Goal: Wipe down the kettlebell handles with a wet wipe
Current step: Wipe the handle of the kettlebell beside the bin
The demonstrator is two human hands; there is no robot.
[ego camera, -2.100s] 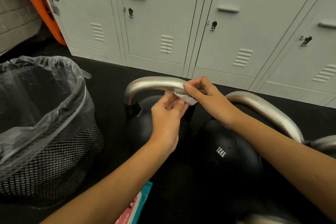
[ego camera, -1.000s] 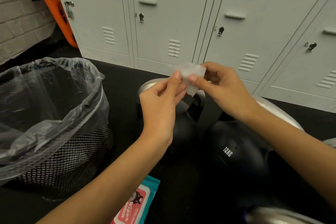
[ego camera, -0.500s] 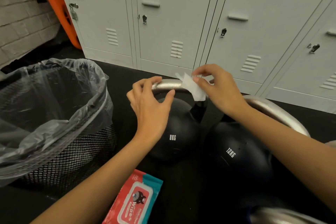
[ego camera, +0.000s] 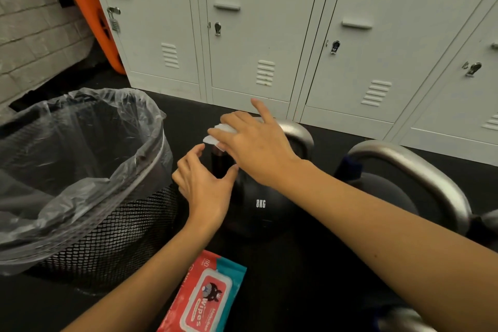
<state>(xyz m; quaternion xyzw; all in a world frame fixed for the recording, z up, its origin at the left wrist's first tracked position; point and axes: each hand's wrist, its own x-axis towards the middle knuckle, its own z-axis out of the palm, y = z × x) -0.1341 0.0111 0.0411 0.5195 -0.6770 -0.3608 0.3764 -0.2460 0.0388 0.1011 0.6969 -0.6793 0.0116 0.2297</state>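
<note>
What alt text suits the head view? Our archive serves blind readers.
A right hand presses a white wet wipe onto the silver handle of a black 8KG kettlebell, while the open left hand hovers beside it. A lined mesh bin stands left; a red wipes pack lies in front.

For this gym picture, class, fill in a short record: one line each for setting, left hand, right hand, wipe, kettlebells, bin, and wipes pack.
setting: black floor in front of grey lockers
left hand: open, holds nothing, beside the 8 kg kettlebell
right hand: presses the wipe on that kettlebell's handle
wipe: white, folded, under the fingers
kettlebells: 8 kg at centre, a second to its right
bin: mesh, clear liner, on the left
wipes pack: on the floor, lid shut
</note>
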